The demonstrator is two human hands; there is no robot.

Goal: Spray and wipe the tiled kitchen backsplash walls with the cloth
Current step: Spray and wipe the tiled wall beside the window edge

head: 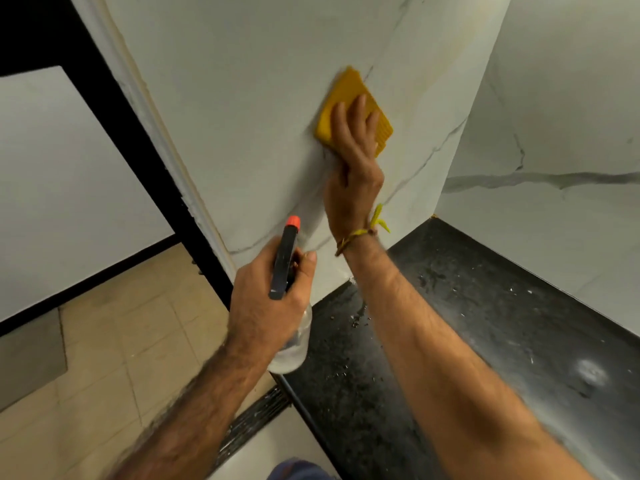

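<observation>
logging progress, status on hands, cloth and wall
Right hand flat on yellow cloth, pressed to marble-look wall. Left hand grips spray bottle, nozzle toward wall. Nothing in the way.

Right hand presses cloth on wall, above counter; spray bottle lower left

A home kitchen: marble-look wall tiles at twelve o'clock, black granite countertop at four o'clock.
</observation>
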